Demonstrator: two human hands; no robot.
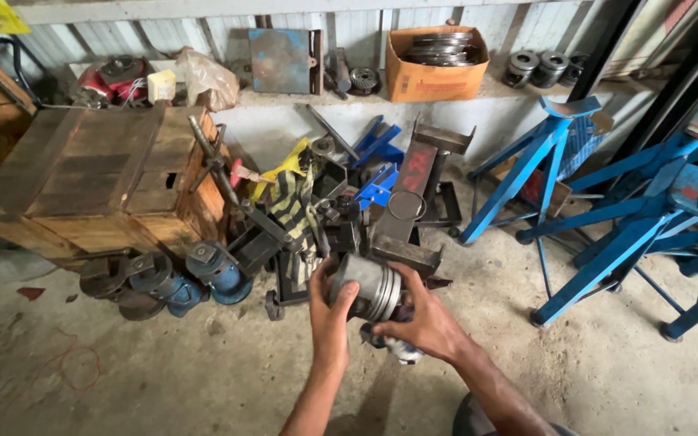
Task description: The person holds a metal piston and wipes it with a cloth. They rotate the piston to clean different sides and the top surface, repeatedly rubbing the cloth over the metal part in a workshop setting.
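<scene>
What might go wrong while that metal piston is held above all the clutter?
The piston is gripped only by the left hand and right hand over bare concrete floor; a slip would likely dent it. It might also strike the heap of steel tools just beyond, or land on a foot.

A wooden crate (94,182) stands on the dusty concrete floor (163,371), with a corrugated metal wall (203,32) behind it and blue steel stands (607,210) well to its right.
</scene>
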